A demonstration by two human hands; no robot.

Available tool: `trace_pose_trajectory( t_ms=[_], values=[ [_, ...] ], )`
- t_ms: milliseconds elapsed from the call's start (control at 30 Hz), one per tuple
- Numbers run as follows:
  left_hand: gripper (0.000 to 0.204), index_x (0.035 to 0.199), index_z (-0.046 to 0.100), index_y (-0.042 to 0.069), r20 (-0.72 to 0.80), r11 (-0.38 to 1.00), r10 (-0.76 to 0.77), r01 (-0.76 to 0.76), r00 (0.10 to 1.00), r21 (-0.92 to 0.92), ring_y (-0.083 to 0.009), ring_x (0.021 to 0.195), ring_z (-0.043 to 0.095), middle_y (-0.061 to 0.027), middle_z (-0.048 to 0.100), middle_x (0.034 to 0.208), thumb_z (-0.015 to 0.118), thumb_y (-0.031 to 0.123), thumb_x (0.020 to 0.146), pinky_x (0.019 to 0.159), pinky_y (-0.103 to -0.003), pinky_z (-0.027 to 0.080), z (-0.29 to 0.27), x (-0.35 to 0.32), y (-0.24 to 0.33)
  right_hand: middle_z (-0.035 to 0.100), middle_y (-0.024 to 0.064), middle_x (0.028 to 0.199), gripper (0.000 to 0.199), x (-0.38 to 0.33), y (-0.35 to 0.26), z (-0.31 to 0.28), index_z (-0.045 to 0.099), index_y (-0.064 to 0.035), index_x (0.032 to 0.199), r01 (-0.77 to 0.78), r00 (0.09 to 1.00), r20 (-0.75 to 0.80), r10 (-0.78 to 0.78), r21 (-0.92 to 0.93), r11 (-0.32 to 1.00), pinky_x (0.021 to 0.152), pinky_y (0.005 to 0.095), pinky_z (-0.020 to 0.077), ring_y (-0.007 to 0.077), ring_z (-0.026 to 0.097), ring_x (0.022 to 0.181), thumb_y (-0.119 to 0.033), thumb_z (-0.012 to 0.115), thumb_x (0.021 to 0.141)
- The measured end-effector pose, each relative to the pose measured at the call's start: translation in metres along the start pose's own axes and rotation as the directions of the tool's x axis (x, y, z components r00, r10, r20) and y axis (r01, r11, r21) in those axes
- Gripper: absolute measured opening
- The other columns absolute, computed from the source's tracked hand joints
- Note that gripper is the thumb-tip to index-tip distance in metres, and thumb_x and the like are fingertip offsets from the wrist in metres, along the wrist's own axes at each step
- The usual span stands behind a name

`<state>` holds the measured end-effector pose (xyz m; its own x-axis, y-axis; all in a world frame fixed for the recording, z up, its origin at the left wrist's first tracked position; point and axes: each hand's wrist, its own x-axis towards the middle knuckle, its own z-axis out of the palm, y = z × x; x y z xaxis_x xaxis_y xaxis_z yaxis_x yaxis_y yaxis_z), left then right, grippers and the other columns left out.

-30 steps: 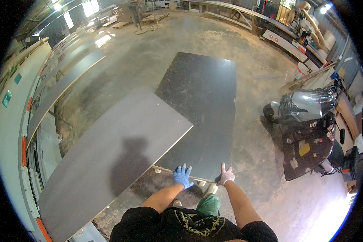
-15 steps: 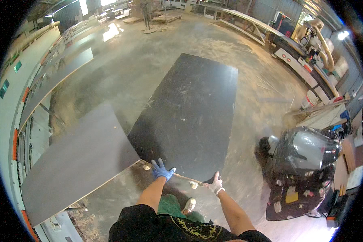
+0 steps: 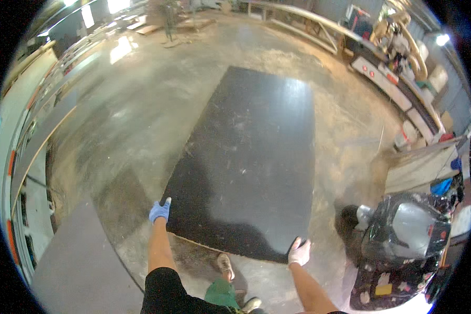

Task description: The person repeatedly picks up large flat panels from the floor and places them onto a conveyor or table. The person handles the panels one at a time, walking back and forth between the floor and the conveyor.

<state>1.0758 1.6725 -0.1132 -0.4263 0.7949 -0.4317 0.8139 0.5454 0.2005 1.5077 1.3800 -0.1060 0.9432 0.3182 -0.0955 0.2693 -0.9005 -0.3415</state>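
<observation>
A large black rectangular board (image 3: 246, 162), scuffed and dusty on top, stretches away in front of me. My left hand (image 3: 159, 210), in a blue glove, grips its left edge close to the near corner, thumb on the upper face. At the near right corner my right hand (image 3: 299, 252), in a whitish glove, is closed on the edge with its thumb up. The fingers under the board are hidden on both sides. Its near edge looks rough and pale brown. What lies beneath the board cannot be seen.
A grey panel (image 3: 83, 261) lies at lower left beside a long machine (image 3: 18, 204) with orange strips. On the right stand a dark plastic-covered seat (image 3: 403, 235) and a white bucket (image 3: 404, 135). A long bench (image 3: 309, 26) runs along the back. Sawdust streaks the concrete floor (image 3: 125, 115).
My left hand has moved from the near edge to the board's left edge. My right hand now wraps the near right corner. The grey panel appears lower left, and the near-edge wheels are out of sight.
</observation>
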Motion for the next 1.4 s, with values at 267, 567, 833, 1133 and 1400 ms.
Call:
trace_pose_trajectory(
  t_ms=[267, 567, 833, 1133, 1400],
  values=[
    [0.078, 0.095, 0.065, 0.0, -0.151, 0.99, 0.138, -0.142, 0.979, -0.013, -0.0401, 0.091, 0.058, -0.0231, 0.062, 0.095, 0.033, 0.069, 0.081, 0.079, -0.045, 0.044, 0.043, 0.088, 0.097, 0.056, 0.0181, 0.114, 0.053, 0.131, -0.096, 0.023, 0.047, -0.0053, 0.122, -0.027, 1.0, -0.009, 0.027, -0.024, 0.999, 0.089, 0.0419, 0.041, 0.0363, 0.055, 0.101, -0.042, 0.049, 0.084],
    [0.075, 0.094, 0.063, -0.005, -0.101, 0.978, 0.14, -0.153, 0.985, -0.142, -0.0392, 0.085, 0.059, -0.0236, 0.063, 0.094, 0.035, 0.064, 0.083, 0.074, -0.046, 0.043, 0.102, 0.026, 0.192, 0.058, 0.0191, 0.109, 0.054, 0.302, -0.098, 0.008, 0.047, -0.0072, 0.12, 0.076, 0.997, -0.013, -0.077, -0.081, 0.994, 0.085, 0.041, 0.0432, 0.0363, 0.057, 0.097, -0.047, 0.047, 0.083],
    [0.059, 0.09, 0.065, 0.004, -0.064, 0.982, -0.057, 0.044, 0.996, -0.185, -0.0351, 0.084, 0.061, -0.0184, 0.065, 0.09, 0.049, 0.06, 0.079, 0.074, -0.042, 0.046, 0.132, -0.059, 0.253, 0.054, 0.0153, 0.12, 0.069, 0.438, -0.032, -0.005, 0.044, -0.0036, 0.127, -0.01, 0.914, 0.394, -0.094, 0.255, 0.967, 0.096, 0.0342, 0.0348, 0.028, 0.049, 0.112, -0.052, 0.056, 0.08],
    [0.062, 0.094, 0.067, 0.011, -0.079, 0.994, -0.052, 0.045, 0.996, -0.097, -0.0337, 0.091, 0.061, -0.0148, 0.065, 0.096, 0.042, 0.066, 0.079, 0.08, -0.043, 0.046, 0.1, 0.001, 0.285, 0.051, 0.0112, 0.12, 0.068, 0.471, -0.02, 0.039, 0.047, 0.0035, 0.123, -0.38, 0.798, 0.598, -0.077, 0.598, 0.706, 0.093, 0.0346, 0.0367, 0.0225, 0.049, 0.105, -0.048, 0.059, 0.081],
    [0.071, 0.132, 0.039, 0.011, -0.52, 0.976, 0.208, -0.142, 0.828, 0.164, -0.0377, 0.124, 0.035, -0.0193, 0.037, 0.136, 0.053, 0.056, 0.078, 0.102, -0.047, 0.027, 0.027, 0.13, 0.304, 0.054, 0.0145, 0.116, 0.069, 0.291, -0.179, 0.111, 0.042, 0.0017, 0.127, -0.343, 0.818, 0.575, -0.023, 0.52, 0.782, 0.085, 0.0358, 0.0434, 0.0258, 0.054, 0.099, -0.053, 0.05, 0.085]
  ],
)
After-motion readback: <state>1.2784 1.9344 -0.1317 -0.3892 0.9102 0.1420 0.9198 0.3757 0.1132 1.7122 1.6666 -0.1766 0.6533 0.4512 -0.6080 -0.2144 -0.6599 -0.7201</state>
